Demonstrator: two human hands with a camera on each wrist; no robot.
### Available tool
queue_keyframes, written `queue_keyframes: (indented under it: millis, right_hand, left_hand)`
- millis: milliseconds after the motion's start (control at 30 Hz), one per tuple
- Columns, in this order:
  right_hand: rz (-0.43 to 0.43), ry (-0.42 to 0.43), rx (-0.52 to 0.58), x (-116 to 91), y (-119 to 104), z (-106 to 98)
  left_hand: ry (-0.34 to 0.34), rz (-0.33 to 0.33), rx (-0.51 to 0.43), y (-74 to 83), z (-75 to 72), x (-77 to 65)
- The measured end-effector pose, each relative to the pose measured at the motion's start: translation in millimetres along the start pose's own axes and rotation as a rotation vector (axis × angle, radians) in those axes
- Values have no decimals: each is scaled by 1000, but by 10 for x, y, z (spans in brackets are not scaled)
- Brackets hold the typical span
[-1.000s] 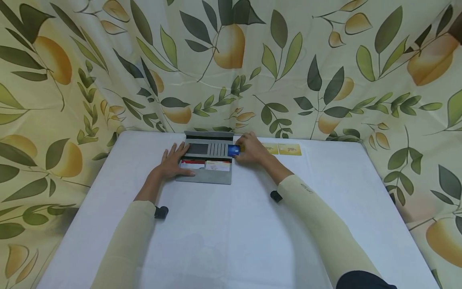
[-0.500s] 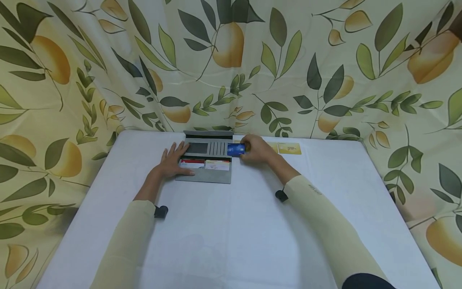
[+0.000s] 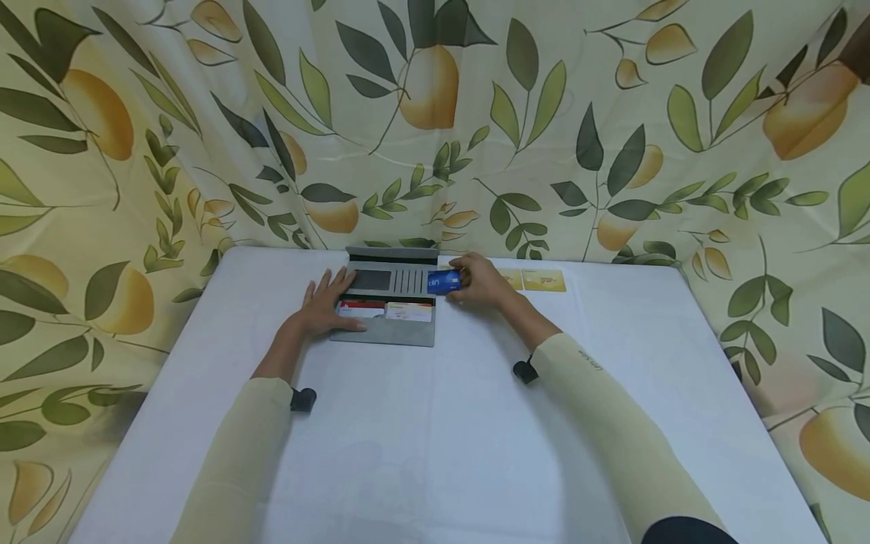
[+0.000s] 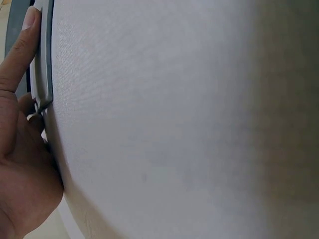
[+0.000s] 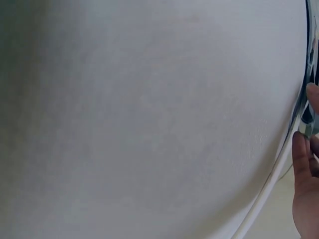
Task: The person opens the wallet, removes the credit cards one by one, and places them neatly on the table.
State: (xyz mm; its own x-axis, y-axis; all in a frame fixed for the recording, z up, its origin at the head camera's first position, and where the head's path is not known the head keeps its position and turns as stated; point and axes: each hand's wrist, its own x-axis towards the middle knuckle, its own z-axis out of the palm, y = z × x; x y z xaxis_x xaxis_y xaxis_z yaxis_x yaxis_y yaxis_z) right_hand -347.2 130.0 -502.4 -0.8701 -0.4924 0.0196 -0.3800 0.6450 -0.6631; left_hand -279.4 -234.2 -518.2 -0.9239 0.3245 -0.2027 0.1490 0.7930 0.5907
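Note:
A grey card wallet [image 3: 401,333] lies unfolded at the table's far side, with slots across its middle panel. My left hand [image 3: 324,306] rests on its left edge, fingers spread; in the left wrist view the thumb [image 4: 21,52] lies along the wallet's edge. At the right side of the middle panel, my right hand [image 3: 484,281] pinches a blue card [image 3: 443,282] marked "VIP". The card's left end meets the wallet; whether it sits inside a slot, I cannot tell. A red-and-white card [image 3: 362,309] and a whitish card [image 3: 409,311] sit in the lower pocket.
Gold-yellow cards [image 3: 544,280] lie in a row right of the wallet, partly behind my right hand. A white cloth covers the table [image 3: 381,453]. Right behind its far edge hangs a leaf-and-fruit patterned curtain [image 3: 435,189].
My right hand first shifts right, exposing more of the blue card, then comes slightly back left. My left hand and the wallet stay in place.

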Motion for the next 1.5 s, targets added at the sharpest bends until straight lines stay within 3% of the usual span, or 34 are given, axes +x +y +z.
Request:
queue_keyframes:
  millis: [167, 600, 1033, 1500]
  right_hand:
    - [9, 8, -53, -3, -39, -8]
    - [64, -8, -64, -89, -37, -148]
    - [53, 11, -60, -201, 158, -276]
    - [61, 98, -50, -405, 377, -455]
  left_hand:
    - [5, 9, -10, -14, 2, 8]
    - [2, -1, -1, -39, 16, 26]
    - [4, 5, 7, 4, 7, 6]
    - [3, 13, 8, -10, 15, -2]
